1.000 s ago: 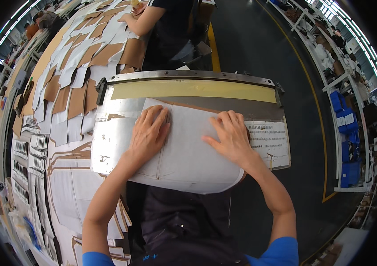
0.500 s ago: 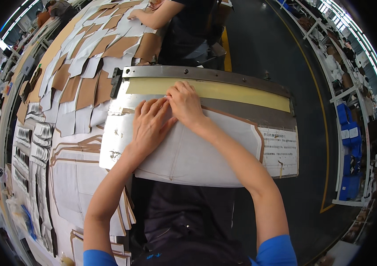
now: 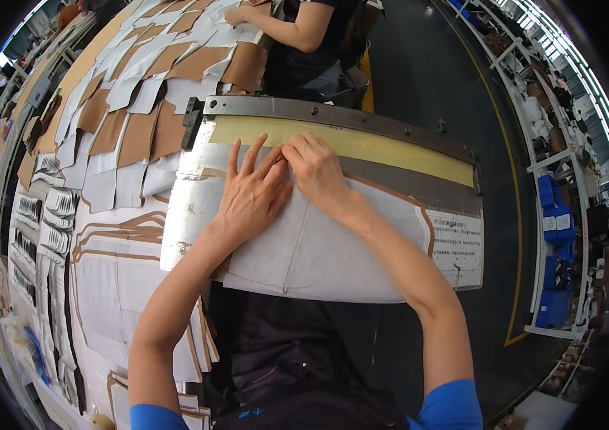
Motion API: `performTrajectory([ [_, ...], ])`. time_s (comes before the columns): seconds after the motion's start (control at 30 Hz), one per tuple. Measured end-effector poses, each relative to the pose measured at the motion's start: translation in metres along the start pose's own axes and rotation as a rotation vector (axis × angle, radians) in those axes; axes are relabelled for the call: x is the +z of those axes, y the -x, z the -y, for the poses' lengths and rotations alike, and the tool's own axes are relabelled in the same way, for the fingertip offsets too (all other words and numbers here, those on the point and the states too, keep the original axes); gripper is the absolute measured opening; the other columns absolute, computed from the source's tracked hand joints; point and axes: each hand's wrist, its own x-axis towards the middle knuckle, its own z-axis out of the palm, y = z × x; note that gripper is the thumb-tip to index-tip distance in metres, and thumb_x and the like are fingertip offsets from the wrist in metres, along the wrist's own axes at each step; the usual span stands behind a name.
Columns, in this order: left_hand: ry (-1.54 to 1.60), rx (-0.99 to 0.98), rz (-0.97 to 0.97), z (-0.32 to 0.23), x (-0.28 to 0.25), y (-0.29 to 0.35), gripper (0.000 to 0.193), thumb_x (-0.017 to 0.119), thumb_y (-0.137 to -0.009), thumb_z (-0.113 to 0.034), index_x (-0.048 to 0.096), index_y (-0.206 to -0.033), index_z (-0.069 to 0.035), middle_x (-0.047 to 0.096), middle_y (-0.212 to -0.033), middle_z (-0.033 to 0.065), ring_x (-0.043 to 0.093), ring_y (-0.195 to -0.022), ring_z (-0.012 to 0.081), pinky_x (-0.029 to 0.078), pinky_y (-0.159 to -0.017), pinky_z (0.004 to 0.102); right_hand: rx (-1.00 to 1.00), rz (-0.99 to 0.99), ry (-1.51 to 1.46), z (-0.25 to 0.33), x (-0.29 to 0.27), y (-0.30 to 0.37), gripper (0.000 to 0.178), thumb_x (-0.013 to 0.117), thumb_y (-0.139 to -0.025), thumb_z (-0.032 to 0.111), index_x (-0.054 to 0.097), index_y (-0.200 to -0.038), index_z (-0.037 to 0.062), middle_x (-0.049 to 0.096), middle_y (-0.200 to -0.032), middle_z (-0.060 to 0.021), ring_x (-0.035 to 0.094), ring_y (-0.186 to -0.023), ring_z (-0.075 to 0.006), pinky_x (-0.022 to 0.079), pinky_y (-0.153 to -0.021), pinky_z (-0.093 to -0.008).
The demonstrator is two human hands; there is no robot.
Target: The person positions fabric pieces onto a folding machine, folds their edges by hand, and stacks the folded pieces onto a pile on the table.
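A pale grey, brown-edged leather panel (image 3: 351,247) lies lining side up on a metal plate (image 3: 188,215). My left hand (image 3: 253,190) rests palm down on the panel's left part, its fingers spread, the index fingertip beside my right hand. At the panel's far edge my right hand (image 3: 317,172) is closed in a pinch, its thumb mostly hidden behind the fingers. The folded brown edge (image 3: 390,192) runs on to the right of it. Just beyond both hands, a yellow strip (image 3: 362,152) lies along a dark metal bar (image 3: 362,122).
Stacked brown-edged panels (image 3: 100,287) lie on the table at left, near rows of small white-and-black pieces (image 3: 54,240). Beyond spread many brown and white pieces (image 3: 140,129). A co-worker's arm (image 3: 283,29) reaches over them. Blue bins (image 3: 557,222) line a rack at right.
My left hand's fingers have spread wider. My right hand stays pinched at the panel's far edge. The co-worker's arm has shifted right in the view, and the whole view has tilted slightly.
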Motion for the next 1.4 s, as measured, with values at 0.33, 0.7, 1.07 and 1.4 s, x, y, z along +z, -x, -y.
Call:
performTrajectory([
  [0.33, -0.094, -0.021, 0.043, -0.005, -0.006, -0.002, 0.041, 0.062, -0.092, -0.014, 0.058, -0.131, -0.004, 0.061, -0.137, 0.0108, 0.039, -0.143, 0.0323, 0.006, -0.122, 0.0608, 0.114, -0.056, -0.054, -0.004, -0.013, 0.014, 0.01, 0.062, -0.079, 0.002, 0.061, -0.089, 0.0008, 0.059, -0.095, -0.0133, 0.058, -0.094, -0.0311, 0.047, -0.083, -0.0409],
  [0.7, -0.196, 0.004, 0.003, -0.006, 0.003, -0.006, 0.032, 0.061, -0.096, -0.015, 0.065, -0.126, -0.005, 0.061, -0.132, 0.0091, 0.047, -0.135, 0.0295, 0.013, -0.121, 0.0623, 0.092, 0.002, 0.048, -0.005, -0.024, 0.024, 0.008, 0.06, -0.081, 0.0, 0.059, -0.089, -0.0009, 0.057, -0.094, -0.0151, 0.058, -0.093, -0.0306, 0.049, -0.08, -0.0416],
  [1.07, -0.266, -0.013, 0.081, -0.031, 0.012, -0.009, 0.057, 0.062, -0.082, 0.001, 0.056, -0.138, -0.005, 0.055, -0.132, 0.0225, 0.051, -0.133, 0.0338, 0.012, -0.123, 0.0607, 0.133, 0.098, -0.013, -0.009, -0.048, 0.034, 0.009, 0.065, -0.085, 0.003, 0.061, -0.093, 0.0, 0.058, -0.098, -0.0131, 0.058, -0.097, -0.0302, 0.047, -0.084, -0.0413],
  [1.4, -0.09, 0.03, 0.105, -0.042, 0.012, -0.017, 0.065, 0.061, -0.074, 0.008, 0.056, -0.138, -0.005, 0.054, -0.131, 0.0191, 0.051, -0.132, 0.0348, 0.025, -0.12, 0.0557, 0.234, 0.026, -0.069, -0.008, -0.054, 0.06, 0.024, 0.063, -0.081, -0.002, 0.069, -0.105, -0.0022, 0.061, -0.103, -0.0111, 0.057, -0.102, -0.0301, 0.047, -0.09, -0.0414],
])
